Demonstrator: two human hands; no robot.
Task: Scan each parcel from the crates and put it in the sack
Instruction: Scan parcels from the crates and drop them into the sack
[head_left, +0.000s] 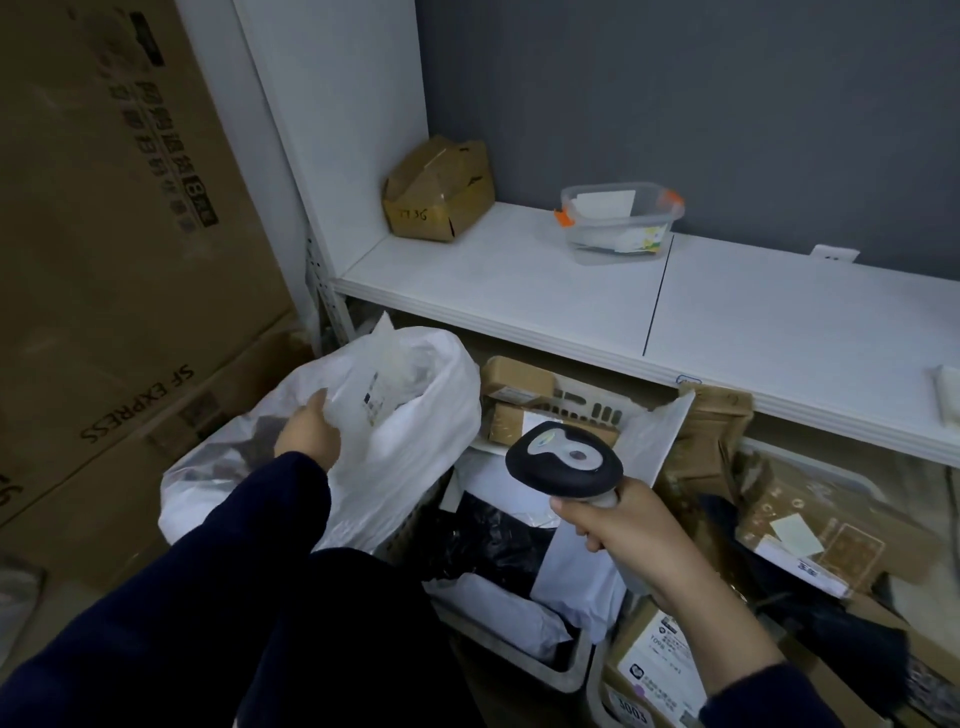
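My left hand (307, 435) grips a white plastic-wrapped parcel (384, 387) with a printed label, holding it in the mouth of the translucent white sack (218, 467) at the left. My right hand (618, 525) holds a black and grey barcode scanner (563, 460) by its handle above the crates. A grey crate (519, 660) below the scanner holds black and white poly-bag parcels (498, 540). To the right, another crate (810, 473) holds brown cardboard parcels (826, 535).
A white shelf (519, 280) runs across above the crates, carrying a crumpled cardboard box (439, 189) and a clear plastic tub (621, 221). Large cardboard cartons (119, 260) are stacked at the left. Small boxes (519, 400) sit under the shelf.
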